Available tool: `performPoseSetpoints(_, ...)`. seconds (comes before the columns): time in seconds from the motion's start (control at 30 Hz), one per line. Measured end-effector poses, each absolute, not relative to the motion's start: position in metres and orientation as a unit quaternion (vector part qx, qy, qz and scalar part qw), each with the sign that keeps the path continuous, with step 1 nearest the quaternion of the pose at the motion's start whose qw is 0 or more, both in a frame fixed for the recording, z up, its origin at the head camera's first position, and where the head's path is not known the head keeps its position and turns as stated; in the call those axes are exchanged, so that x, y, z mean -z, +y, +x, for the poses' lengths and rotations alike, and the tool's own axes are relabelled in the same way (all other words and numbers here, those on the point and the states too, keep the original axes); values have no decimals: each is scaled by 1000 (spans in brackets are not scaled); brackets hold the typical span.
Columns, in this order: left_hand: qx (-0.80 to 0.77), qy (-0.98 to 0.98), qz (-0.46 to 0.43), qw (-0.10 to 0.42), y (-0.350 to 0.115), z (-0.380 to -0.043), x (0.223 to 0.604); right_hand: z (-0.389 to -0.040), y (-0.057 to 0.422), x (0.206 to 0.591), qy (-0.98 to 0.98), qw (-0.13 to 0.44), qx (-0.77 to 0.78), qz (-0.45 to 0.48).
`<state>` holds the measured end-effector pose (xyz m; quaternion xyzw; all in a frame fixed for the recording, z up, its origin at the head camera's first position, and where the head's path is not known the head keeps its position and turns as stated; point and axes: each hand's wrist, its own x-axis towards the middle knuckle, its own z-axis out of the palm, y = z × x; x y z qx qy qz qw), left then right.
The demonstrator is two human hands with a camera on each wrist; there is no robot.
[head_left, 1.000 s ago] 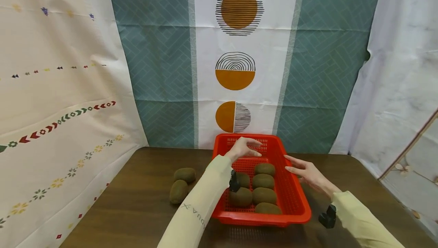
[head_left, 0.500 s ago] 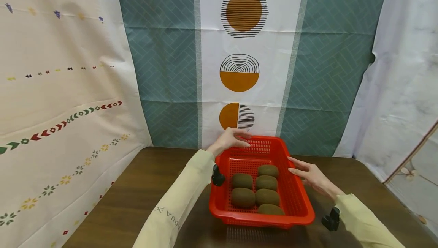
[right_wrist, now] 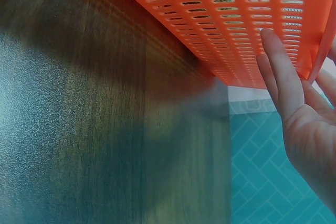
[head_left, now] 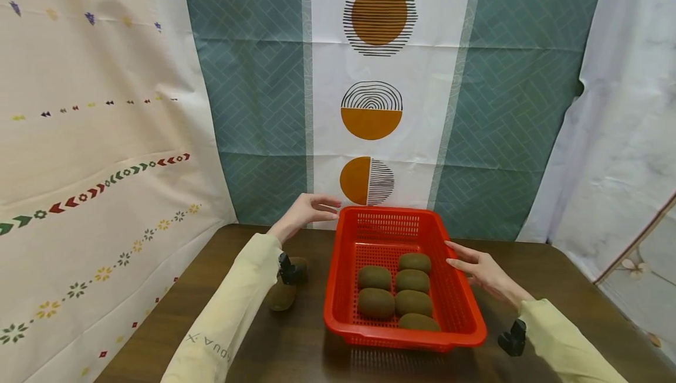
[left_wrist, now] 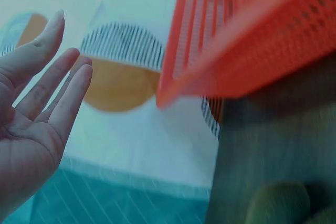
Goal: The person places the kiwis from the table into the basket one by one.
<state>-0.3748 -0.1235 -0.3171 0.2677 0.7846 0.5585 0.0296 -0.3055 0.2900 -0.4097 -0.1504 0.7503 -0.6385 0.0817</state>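
Observation:
My left hand [head_left: 310,209] is in the air just left of the basket's far-left corner. Its fingers are extended and hold nothing; in the left wrist view the palm [left_wrist: 29,140] is bare. A red plastic basket [head_left: 391,336] with slotted walls contains several brown kiwis [head_left: 376,303], lying in two columns. My right hand [head_left: 486,271] holds the basket's right rim. In the right wrist view, some fingers [right_wrist: 286,77] lie along the outer wall [right_wrist: 236,19], while others pass beyond the rim. Two more kiwis [head_left: 281,296] lie on the table, partly hidden by the left forearm.
The dark wooden table [head_left: 296,353] extends around the basket. A patterned cloth [head_left: 253,107] hangs behind it, with a cream cloth [head_left: 105,195] at the left and a pale cloth [head_left: 623,136] at the right.
My left hand has moved from above the basket out past its left rim, over the table. The right hand stays at the rim, and the kiwis in the basket look unmoved.

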Motion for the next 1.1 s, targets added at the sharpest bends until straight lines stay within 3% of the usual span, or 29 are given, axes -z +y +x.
performPoseSetpoints(0.57,-575,796,189,16,-215,-370,388,-308,290,411,750,79,641,-142)
performPoseSetpoints(1.1,-562,814,140,38,-252,-357,439,-309,293,413,749,82,644,-132)
